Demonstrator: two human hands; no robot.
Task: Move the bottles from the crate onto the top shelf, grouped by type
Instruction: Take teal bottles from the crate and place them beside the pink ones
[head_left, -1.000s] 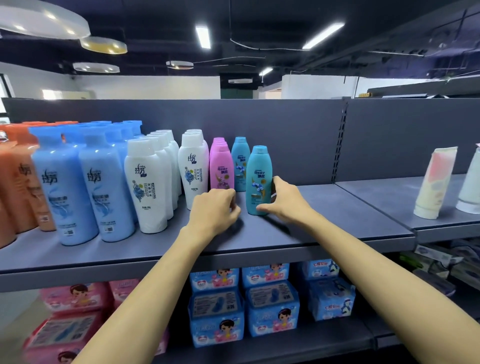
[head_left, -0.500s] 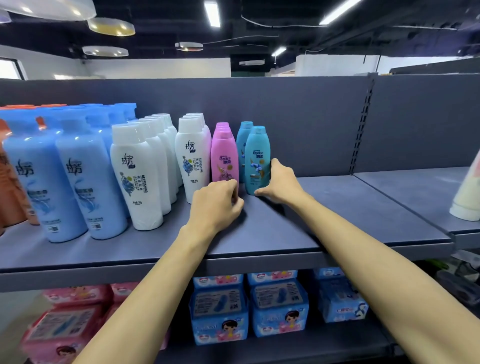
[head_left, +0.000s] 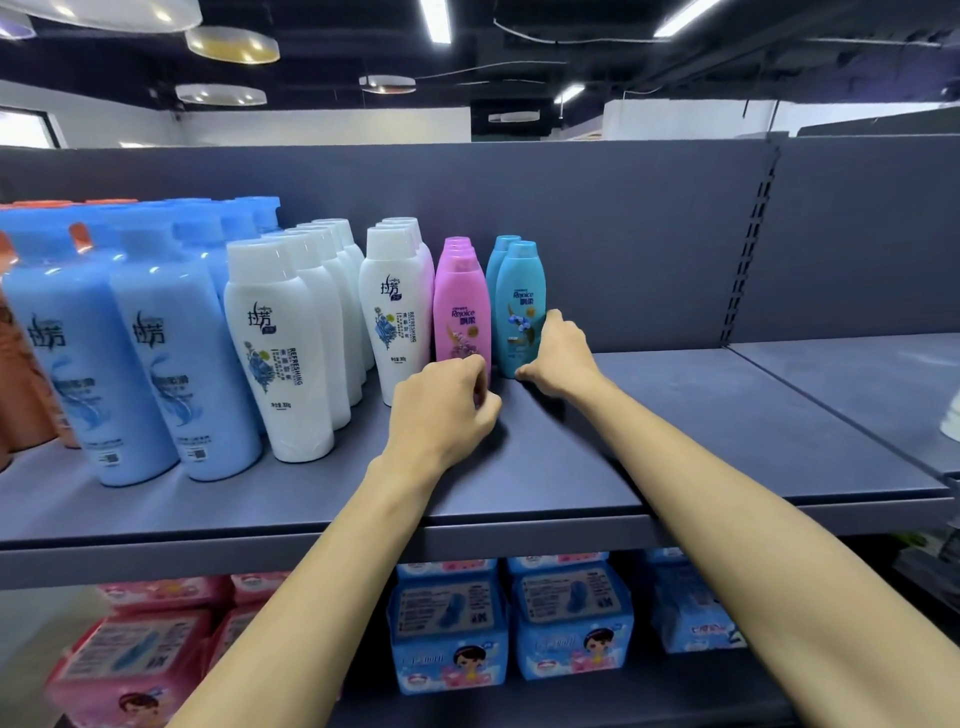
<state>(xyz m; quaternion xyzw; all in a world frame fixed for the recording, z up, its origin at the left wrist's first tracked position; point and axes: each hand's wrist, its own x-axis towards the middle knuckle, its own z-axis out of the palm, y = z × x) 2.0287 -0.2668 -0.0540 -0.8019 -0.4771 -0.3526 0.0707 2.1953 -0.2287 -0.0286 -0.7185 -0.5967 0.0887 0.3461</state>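
Teal bottle (head_left: 519, 312) pushed back beside pink bottle (head_left: 461, 306); right hand (head_left: 561, 356) grips it; left hand (head_left: 441, 410) curled, empty.

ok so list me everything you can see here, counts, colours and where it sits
teal bottles: two, teal, right end of the row on the top shelf
pink bottles: at least three in a file, pink, left of the teal
white bottles: two files, white, left of the pink; count partly hidden
blue bottles: several, light blue, left of the white
orange bottles: a few, orange, far left, cut off
top shelf: one, dark grey, under all the bottles
blue packs: several, blue, lower shelf
pink packs: several, pink, lower shelf, left
ceiling lights: several, overhead
left grip: fingers curled, on the shelf before the pink bottles
right grip: round the front teal bottle's base
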